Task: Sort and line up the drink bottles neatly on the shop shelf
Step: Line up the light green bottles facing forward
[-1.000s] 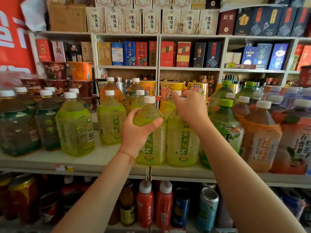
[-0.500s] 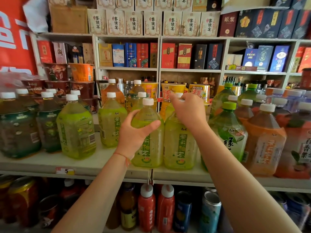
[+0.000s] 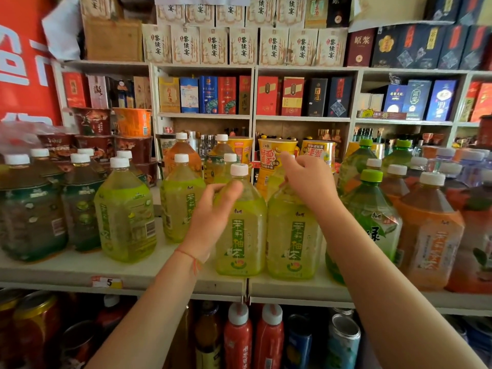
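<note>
Bottles of pale yellow-green tea, big clear plastic ones with white caps, stood at the front of the white shop shelf (image 3: 80,270), and two of them were being handled. The left hand (image 3: 210,222) lay against the left side of the nearer yellow-green bottle (image 3: 241,235), thumb across its shoulder and fingers curled round toward its far side, holding it. The right hand (image 3: 306,182) was up at the neck of the second yellow-green bottle (image 3: 292,235), just right of the first; its fingers were curled over the top and hid the cap, so the hand seemed to grip it there, though how tightly could not be told. The two bottles stood upright and touching, labels facing out.

In my judgement the step was squaring this pair to the shelf edge. Done well, it called for sliding rather than lifting, with the bases kept flat, since a full bottle gripped only at the neck would tip easily. Beyond the right hand a dark green tea bottle with a green cap (image 3: 372,222) stood close, so any push that way should be small. To the outside of the left hand another yellow-green bottle (image 3: 125,214) stood turned with its barcode showing and would need rotating to match.
</note>
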The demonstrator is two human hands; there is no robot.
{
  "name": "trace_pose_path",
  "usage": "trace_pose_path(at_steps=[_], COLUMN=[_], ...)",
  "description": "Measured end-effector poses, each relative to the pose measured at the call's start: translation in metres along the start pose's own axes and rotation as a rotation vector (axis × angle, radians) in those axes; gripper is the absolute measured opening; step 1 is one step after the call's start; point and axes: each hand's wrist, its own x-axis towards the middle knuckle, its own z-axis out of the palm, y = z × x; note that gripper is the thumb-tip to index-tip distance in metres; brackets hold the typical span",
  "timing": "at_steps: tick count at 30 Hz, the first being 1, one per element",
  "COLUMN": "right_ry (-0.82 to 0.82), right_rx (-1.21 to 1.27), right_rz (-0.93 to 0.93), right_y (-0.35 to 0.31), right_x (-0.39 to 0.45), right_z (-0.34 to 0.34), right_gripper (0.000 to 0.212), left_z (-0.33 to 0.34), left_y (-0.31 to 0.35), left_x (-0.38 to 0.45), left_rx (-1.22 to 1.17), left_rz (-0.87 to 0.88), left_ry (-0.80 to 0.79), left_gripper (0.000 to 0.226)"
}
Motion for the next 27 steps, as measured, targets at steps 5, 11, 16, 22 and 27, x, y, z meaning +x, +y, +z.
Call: trace_pose_path(at_steps=[5,11,16,22,27], right_ry=[-0.117,-0.176,-0.216,-0.199,-0.234], right_rx=[0.14,0.038,-0.12,-0.384,-0.492], right_rz=[0.254,0.311,0.27,0.186,0.119], right_y=[-0.013,0.009,0.012,0.014,0.006], right_x=[0.041,0.083,0.102,0.103,0.098], right_z=[-0.009,0.007,0.015,0.018,0.005], right_gripper=[0.048,0.039,0.036,0.041,0.048], left_z=[-0.013,-0.009,0.003,-0.005,-0.013], left_y=[0.019,0.017,0.001,0.002,0.004], left_x=[0.048,0.113,0.149,0.153,0.143], left_rx=[-0.133,0.317,0.54,0.59,0.486], left_rz=[-0.048,0.152,0.136,0.171,0.167], left_ry=[0.108,0.068,-0.092,-0.006,0.065], left_gripper=[0.053,0.034,0.049,0.043,0.042])
